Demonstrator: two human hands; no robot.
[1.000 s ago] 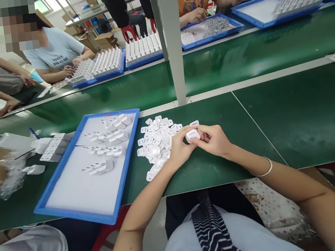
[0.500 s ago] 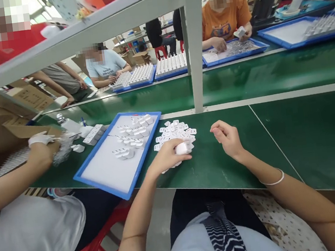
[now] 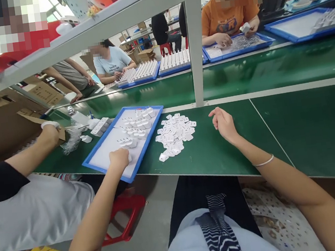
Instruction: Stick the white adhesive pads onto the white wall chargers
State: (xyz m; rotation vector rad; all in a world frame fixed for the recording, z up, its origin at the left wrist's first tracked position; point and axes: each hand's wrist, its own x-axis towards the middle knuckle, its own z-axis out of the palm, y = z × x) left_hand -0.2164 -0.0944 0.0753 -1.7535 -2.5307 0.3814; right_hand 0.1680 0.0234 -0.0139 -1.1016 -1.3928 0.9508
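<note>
A small white plastic part (image 3: 129, 158) is only partly seen under the left hand (image 3: 119, 159), which is lowered onto the white floor of the shallow blue-rimmed plastic tray (image 3: 116, 172) near its front edge. The fingers of that hand are curled downward over the part; whether it is gripped or merely covered cannot be told. Farther back in the same tray, rows of white plastic plug pieces (image 3: 137, 128) are laid toward the far end. Just beside the tray's right rim, a loose heap of small white plastic caps (image 3: 174, 133) is spread on the green work table (image 3: 277, 128).

The right hand (image 3: 223, 122) is raised slightly above the table to the right of the heap, its fingers loosely bent and half open, with nothing held. A thin silver bangle (image 3: 263, 162) is worn on that wrist.

To the left, a co-worker's gloved hand (image 3: 48, 130) is placed by a brown cardboard box (image 3: 0, 129) and crumpled clear plastic wrapping (image 3: 71, 140). A grey metal post (image 3: 195, 40) stands behind the heap.
</note>
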